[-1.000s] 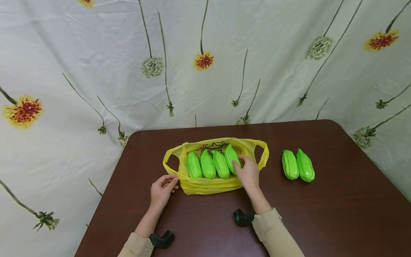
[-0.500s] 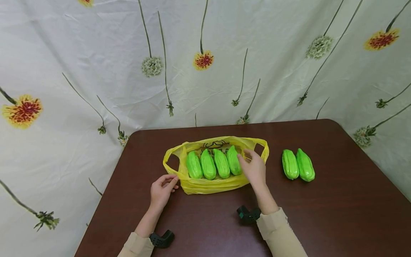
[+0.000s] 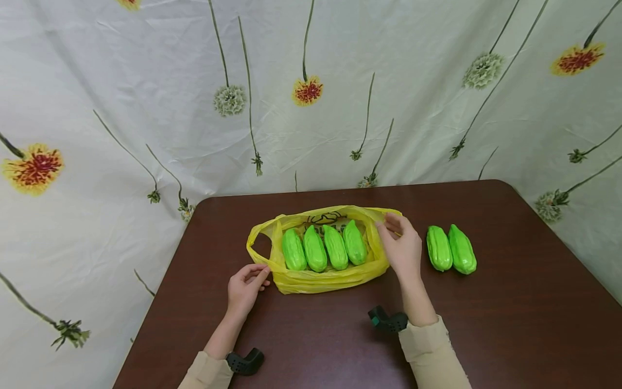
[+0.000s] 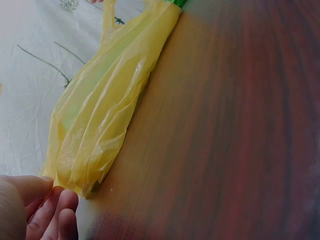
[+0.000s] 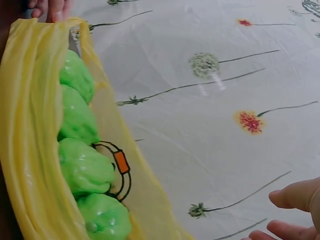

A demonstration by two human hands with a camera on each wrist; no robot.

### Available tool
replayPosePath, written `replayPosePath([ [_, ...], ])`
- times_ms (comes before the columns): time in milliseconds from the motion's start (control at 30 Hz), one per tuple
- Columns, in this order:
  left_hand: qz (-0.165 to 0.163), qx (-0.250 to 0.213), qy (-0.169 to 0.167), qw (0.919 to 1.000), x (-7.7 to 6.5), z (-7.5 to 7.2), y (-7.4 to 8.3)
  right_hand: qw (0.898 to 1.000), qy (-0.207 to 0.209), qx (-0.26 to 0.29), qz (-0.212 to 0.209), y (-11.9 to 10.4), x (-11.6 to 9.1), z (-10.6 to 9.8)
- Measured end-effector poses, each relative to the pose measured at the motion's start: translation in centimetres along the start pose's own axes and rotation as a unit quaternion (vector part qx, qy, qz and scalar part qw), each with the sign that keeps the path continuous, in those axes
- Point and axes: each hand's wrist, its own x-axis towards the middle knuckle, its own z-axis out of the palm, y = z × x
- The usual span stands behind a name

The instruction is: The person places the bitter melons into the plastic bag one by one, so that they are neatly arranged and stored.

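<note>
A yellow plastic bag (image 3: pixel 320 281) lies on its side on the table, its mouth spread wide. Several bright green, oblong, ribbed fruits (image 3: pixel 315 249) sit in a row inside it. My left hand (image 3: pixel 244 289) pinches the bag's left front edge, by the loop handle; in the left wrist view the thumb and finger of that hand (image 4: pixel 40 207) meet on the film. Over the bag's right handle, which it hides, is my right hand (image 3: pixel 403 243). Its thumb and fingers (image 5: pixel 295 195) are apart with nothing between them in the right wrist view.
Two more green fruits (image 3: pixel 451 249) lie side by side on the dark brown table (image 3: pixel 510 319), right of the right hand. A white cloth with printed flowers (image 3: pixel 340 146) hangs behind the table. Both wrists carry black camera mounts (image 3: pixel 246 362).
My right hand has let go of the rightmost fruit in the bag and moved right, over the bag's right handle. My left hand has stayed in place.
</note>
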Motion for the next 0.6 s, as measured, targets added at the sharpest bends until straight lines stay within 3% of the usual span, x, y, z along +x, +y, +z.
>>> replayPosePath([
  [200,-0.004,0.007,0.002,1.0,0.0,0.0,0.0,0.999,0.027,0.039,-0.011,0.0,0.4,-1.1],
  [433,-0.014,0.004,0.009,0.9998,1.1,-0.1,-2.4,0.996,0.07,0.056,-0.01,0.1,0.8,-2.6],
  [600,0.007,0.013,0.015,0.9998,1.1,-0.1,-3.0,0.994,0.092,0.053,-0.007,0.4,1.0,-3.6],
])
